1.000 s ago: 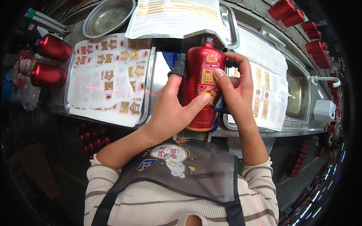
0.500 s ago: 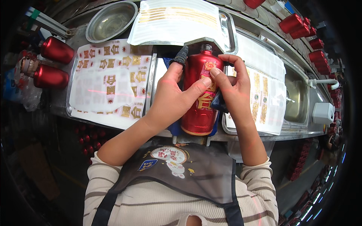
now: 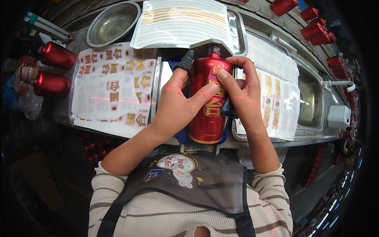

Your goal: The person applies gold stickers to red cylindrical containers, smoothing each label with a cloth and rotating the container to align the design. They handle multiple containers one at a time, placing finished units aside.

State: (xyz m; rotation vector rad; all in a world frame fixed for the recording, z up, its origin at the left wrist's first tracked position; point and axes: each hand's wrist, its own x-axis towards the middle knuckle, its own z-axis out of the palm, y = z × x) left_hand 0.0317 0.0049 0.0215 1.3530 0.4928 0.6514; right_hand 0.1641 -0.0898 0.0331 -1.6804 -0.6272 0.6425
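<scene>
A shiny red bottle (image 3: 205, 125) lies before me, its open neck pointing away and a gold-and-red decal (image 3: 214, 106) along its front. My left hand (image 3: 177, 96) is closed around the bottle's left side, thumb pressed on the decal. A dark ribbed cover (image 3: 187, 60) sits on one of its fingertips, beside the bottle's shoulder. From the right side my right hand (image 3: 245, 85) grips the bottle, its thumb on the small round emblem at the decal's top and a bent finger at the shoulder. Dark blue cloth (image 3: 229, 108) shows beneath that hand.
Left of me lies a tray with decal sheets (image 3: 114, 87); two red bottles (image 3: 51, 83) stand beyond it. A metal basin (image 3: 113, 24) and a gold-striped sheet (image 3: 181, 21) are at the back. On the right are more sheets (image 3: 272, 102), a sink (image 3: 310, 98) and a white jug (image 3: 338, 117).
The decal has turned slightly on the bottle's face, and its lower characters sit straighter now. Both thumbs remain on it. Red bottles at the upper right have shifted along.
</scene>
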